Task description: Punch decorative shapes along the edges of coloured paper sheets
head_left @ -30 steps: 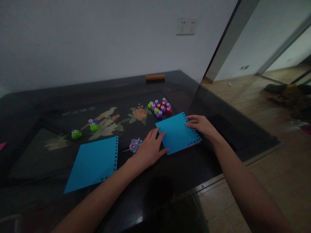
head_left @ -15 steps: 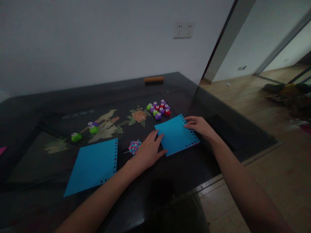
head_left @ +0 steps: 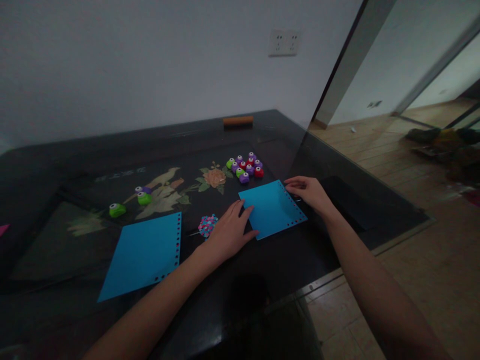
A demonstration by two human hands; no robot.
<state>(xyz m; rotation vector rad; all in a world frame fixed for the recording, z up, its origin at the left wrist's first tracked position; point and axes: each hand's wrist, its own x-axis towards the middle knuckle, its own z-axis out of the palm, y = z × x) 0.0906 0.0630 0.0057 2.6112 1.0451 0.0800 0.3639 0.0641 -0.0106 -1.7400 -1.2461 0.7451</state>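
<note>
A blue sheet [head_left: 273, 207] with punched holes along its right and lower edges lies on the dark table. My left hand [head_left: 230, 227] rests against its left side, thumb and fingers apart. Beside its upper right edge is my right hand [head_left: 305, 192], fingers bent and close to the paper; whether they pinch anything is too small to tell. Another blue sheet [head_left: 146, 254], with holes on its right and bottom edges, lies to the left. Between the two sheets, next to my left hand, is a pile of pink and blue paper bits [head_left: 207, 226].
Several green, purple and red punches [head_left: 244, 168] stand grouped behind the right sheet. Two green punches, one at the far left [head_left: 117, 210], and a purple one sit behind the left sheet. A brown roll [head_left: 238, 121] lies by the wall.
The right sheet's upper right corner, close to my right fingers before, now lies lower and flatter. My right hand has shifted slightly up and off that edge. My left hand stays put.
</note>
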